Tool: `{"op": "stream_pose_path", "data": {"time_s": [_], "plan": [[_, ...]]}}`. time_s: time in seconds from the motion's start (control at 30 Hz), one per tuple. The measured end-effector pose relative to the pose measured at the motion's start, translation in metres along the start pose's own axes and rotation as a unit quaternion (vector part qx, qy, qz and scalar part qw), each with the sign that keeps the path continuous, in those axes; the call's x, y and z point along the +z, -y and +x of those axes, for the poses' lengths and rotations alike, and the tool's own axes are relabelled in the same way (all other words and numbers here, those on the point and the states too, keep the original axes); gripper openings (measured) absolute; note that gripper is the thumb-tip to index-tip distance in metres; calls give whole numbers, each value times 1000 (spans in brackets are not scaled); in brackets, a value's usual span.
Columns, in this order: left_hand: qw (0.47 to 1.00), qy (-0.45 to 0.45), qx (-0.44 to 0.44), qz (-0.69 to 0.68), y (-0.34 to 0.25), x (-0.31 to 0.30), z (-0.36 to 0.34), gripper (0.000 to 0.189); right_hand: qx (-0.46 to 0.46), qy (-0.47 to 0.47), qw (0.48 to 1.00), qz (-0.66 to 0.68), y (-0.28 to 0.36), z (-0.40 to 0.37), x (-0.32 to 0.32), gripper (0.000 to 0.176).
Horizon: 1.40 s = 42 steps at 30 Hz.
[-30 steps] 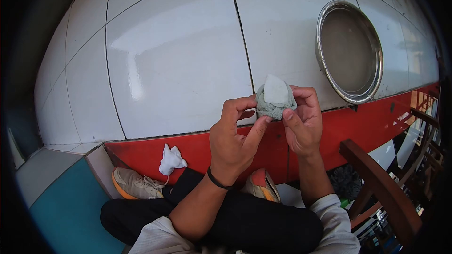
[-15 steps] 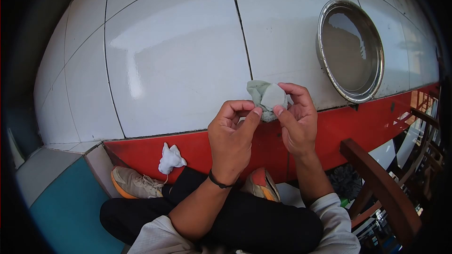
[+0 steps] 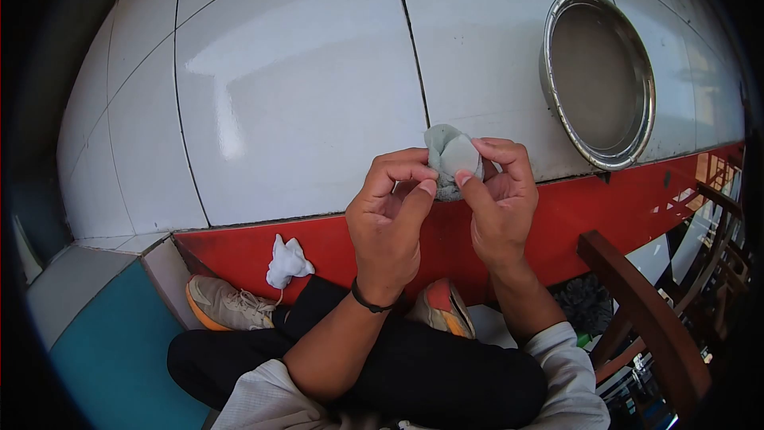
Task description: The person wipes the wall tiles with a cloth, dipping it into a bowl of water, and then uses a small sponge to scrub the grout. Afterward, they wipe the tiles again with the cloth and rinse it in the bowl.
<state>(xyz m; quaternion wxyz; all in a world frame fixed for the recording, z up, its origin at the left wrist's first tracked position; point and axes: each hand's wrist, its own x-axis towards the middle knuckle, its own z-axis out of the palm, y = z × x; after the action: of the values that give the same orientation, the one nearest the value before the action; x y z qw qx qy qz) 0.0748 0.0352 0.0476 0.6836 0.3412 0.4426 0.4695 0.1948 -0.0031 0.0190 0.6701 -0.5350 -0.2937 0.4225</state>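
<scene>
Both of my hands pinch a small pale grey-green bundle (image 3: 456, 157) that looks like soft folded cloth. A smooth, lighter rounded flap faces up, and its lower part looks rough and darker. My left hand (image 3: 389, 209) grips the left edge between thumb and fingers, a dark band around the wrist. On the right side, my right hand (image 3: 505, 199) presses its thumb against the light flap, with the fingers behind. What kind of thing the bundle is, I cannot make out.
A round metal basin (image 3: 557, 103) of murky water stands on the white tiles (image 3: 302, 95) at right. A crumpled white cloth (image 3: 288, 261) lies on the red strip (image 3: 231, 251), near a shoe (image 3: 227, 302). Wooden chair parts (image 3: 637, 302) are at lower right.
Both hands have risen slightly with the bundle, whose top now stands more upright. My right thumb has shifted onto the light flap. The view has moved a little.
</scene>
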Motion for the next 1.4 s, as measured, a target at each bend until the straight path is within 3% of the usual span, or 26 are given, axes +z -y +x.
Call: {"op": "stream_pose_path", "data": {"time_s": [0.1,0.13,0.27,0.37,0.4,0.5,0.6,0.8,0.9,1.0,1.1,1.23,1.33,1.4], "plan": [[998,-26,-13,-47,0,1,1,21,12,2,1000,5,4,-2,-1,35],[999,-6,-28,-46,1,-3,2,32,19,3,1000,9,6,-2,-2,34],[994,60,-89,-15,1,-9,8,37,46,0,999,26,9,-2,-6,33],[987,117,-66,91,4,-16,13,36,61,6,998,32,11,-1,-10,32],[984,134,-20,111,6,-18,15,34,59,10,998,30,11,-1,-11,32],[989,134,-28,64,6,-18,16,27,66,7,998,22,11,-2,-10,32],[989,106,-95,28,3,-15,10,22,73,7,997,7,11,-3,-8,32],[984,119,-59,118,6,-16,7,37,113,-20,993,25,17,-3,-1,31],[941,150,105,285,-8,-4,4,45,119,-38,992,34,18,1,-4,29],[899,143,184,370,-4,-9,8,48,118,-37,991,46,16,0,-5,28],[883,134,197,405,-7,-11,10,45,148,-29,986,70,20,1,-4,30],[900,111,161,389,-5,-13,11,33,176,11,974,143,23,4,-11,37],[919,78,145,358,-3,-11,9,28,120,80,985,93,26,2,-7,41],[940,52,122,315,2,-10,8,28,138,84,984,77,25,1,-8,43]]}}
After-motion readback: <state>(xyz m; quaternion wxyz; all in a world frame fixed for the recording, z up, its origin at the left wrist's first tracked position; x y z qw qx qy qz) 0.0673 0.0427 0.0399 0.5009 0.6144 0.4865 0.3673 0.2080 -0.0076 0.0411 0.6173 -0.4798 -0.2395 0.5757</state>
